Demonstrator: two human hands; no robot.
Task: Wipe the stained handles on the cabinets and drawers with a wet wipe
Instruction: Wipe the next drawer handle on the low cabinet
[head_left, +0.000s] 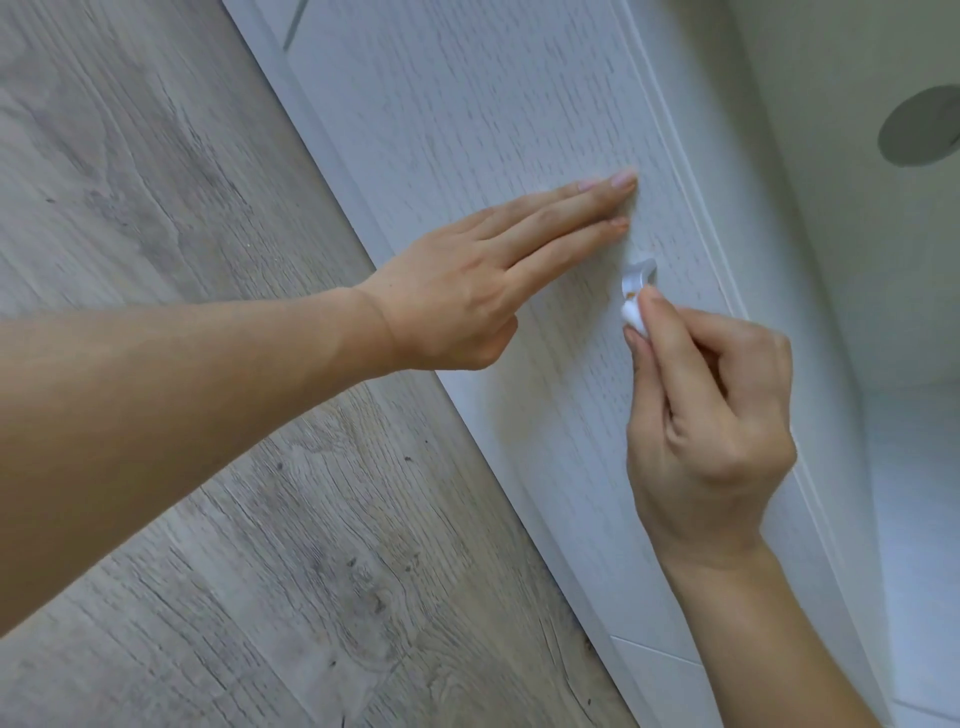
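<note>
A small silver knob handle (640, 273) sticks out of a white wood-grain cabinet door (467, 104); a brownish stain shows on its lower edge. My right hand (711, 415) pinches a small folded white wet wipe (632, 316) between thumb and fingertips and holds it against the underside of the knob. My left hand (483, 280) lies flat on the door just left of and above the knob, fingers straight and together, holding nothing.
Grey wood-look floor (182, 364) runs along the left below the door. A white countertop edge (737, 260) and a white wall with a round grey fitting (919, 127) lie to the right.
</note>
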